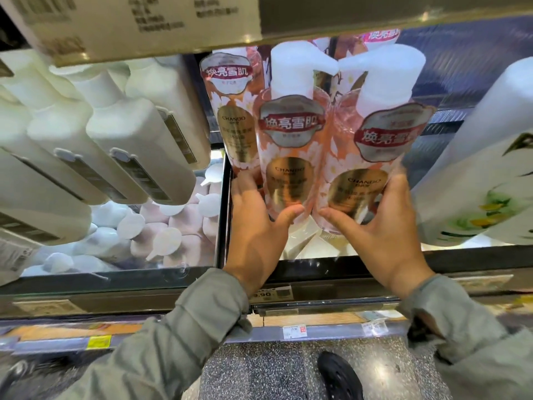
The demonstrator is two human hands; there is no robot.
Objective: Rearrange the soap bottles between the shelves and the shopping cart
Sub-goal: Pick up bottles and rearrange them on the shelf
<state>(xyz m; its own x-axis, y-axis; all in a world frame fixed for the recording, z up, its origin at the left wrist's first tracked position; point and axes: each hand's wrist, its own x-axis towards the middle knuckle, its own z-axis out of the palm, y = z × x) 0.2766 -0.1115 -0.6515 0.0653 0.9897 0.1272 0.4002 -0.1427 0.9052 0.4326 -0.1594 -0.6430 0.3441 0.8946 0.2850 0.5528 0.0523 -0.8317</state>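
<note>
Two pink soap bottles with white pump caps and gold labels stand side by side at the shelf's front. My left hand (256, 223) grips the lower part of the left pink bottle (288, 140), thumb across its front. My right hand (383, 226) grips the base of the right pink bottle (383, 134) the same way. A third pink bottle (230, 111) stands behind them to the left. The shopping cart is out of view.
A row of white bottles (129, 134) fills the shelf to the left, with more caps on the shelf below (161, 235). A white bottle with a flower print (484, 180) stands at the right. A cardboard box (144, 24) sits overhead. Price tags line the shelf edge (317, 310).
</note>
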